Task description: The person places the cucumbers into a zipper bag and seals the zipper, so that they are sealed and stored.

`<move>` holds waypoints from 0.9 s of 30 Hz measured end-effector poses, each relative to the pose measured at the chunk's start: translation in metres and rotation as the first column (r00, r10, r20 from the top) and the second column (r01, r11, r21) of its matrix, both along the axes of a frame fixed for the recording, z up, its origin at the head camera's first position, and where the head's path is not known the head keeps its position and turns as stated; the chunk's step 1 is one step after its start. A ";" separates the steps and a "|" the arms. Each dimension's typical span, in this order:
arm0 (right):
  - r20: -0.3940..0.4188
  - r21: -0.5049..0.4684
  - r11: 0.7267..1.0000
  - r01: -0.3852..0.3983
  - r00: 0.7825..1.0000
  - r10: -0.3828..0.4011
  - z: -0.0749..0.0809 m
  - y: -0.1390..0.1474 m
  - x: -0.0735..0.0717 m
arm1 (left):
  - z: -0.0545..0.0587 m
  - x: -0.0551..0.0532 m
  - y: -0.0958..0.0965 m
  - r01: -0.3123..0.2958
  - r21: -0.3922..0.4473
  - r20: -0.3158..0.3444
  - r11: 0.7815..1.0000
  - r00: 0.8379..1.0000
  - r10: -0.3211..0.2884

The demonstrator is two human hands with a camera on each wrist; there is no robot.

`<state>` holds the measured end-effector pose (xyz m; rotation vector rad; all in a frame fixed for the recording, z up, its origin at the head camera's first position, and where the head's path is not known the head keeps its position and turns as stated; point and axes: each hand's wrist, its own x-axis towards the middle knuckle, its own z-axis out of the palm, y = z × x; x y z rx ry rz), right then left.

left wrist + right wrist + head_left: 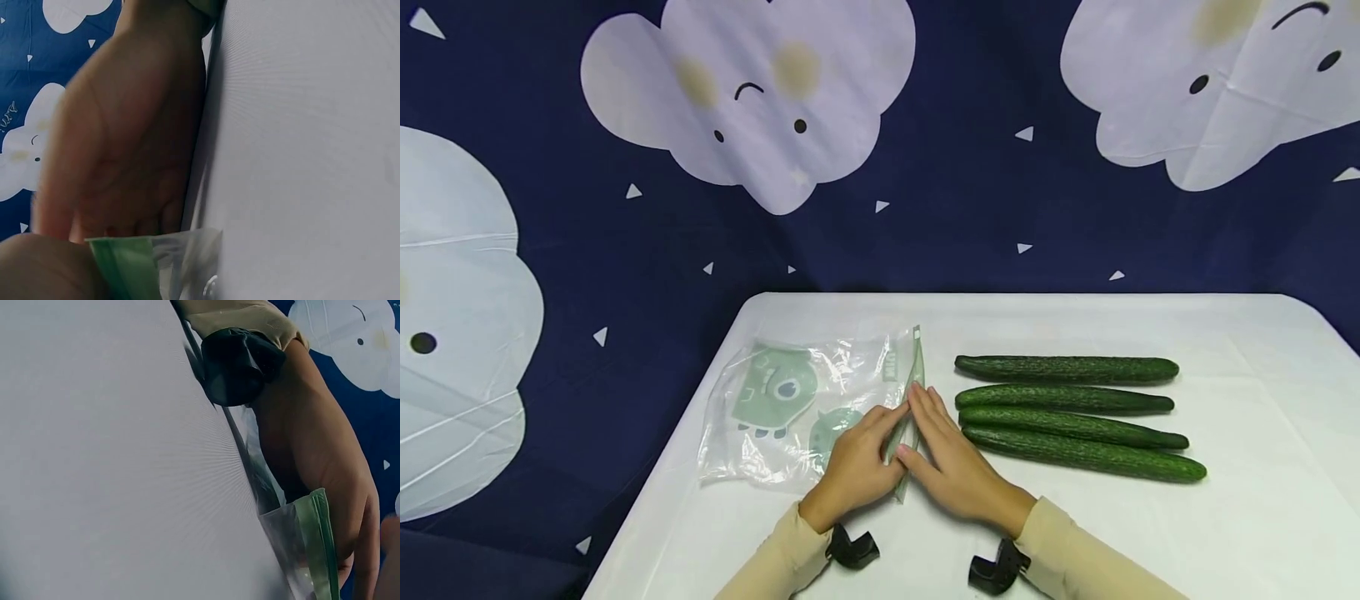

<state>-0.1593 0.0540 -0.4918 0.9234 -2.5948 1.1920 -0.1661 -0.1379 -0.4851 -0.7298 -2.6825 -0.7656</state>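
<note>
In the head view, a clear zip bag (722,433) with green monster prints lies on the left of the table, its green-edged mouth (917,358) facing right. My left hand (857,462) is over the mouth end and holds the edge with thumb and fingers. From the other side, my right hand (962,479) holds the same edge, its fingertips close to the left hand's. The green strip (128,262) stands up from the table in the left wrist view, and the green strip (319,544) also shows in the right wrist view. Some fingertips are hidden.
Several dark green cucumbers (1075,450) lie side by side to the right of the bag. The white table (1247,358) ends at a dark blue cloth (955,233) with cloud prints. A black wrist mount (853,550) sits by the left cuff and another black mount (998,568) by the right.
</note>
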 end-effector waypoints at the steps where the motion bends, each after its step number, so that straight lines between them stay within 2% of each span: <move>1: 0.003 0.017 1.000 0.008 1.000 -0.008 0.000 -0.001 0.000 | 0.000 0.001 0.000 -0.007 0.002 0.002 1.000 1.000 0.007; 6: 0.005 0.086 0.996 0.025 1.000 -0.026 -0.001 -0.002 0.002 | -0.001 0.002 -0.002 -0.035 -0.010 0.008 0.999 0.999 0.035; 10: 0.000 0.132 0.991 0.030 1.000 -0.030 -0.002 -0.002 0.003 | -0.001 0.001 -0.004 -0.029 0.004 0.034 1.000 0.999 0.029; 18: -0.020 0.214 0.974 0.074 0.997 -0.071 -0.004 0.000 0.004 | 0.000 -0.006 -0.012 0.026 0.148 0.150 0.989 0.987 -0.048; 27: -0.065 0.273 0.957 0.093 0.995 -0.078 -0.005 -0.001 0.006 | 0.001 -0.005 -0.017 0.021 0.240 0.152 0.970 0.987 -0.060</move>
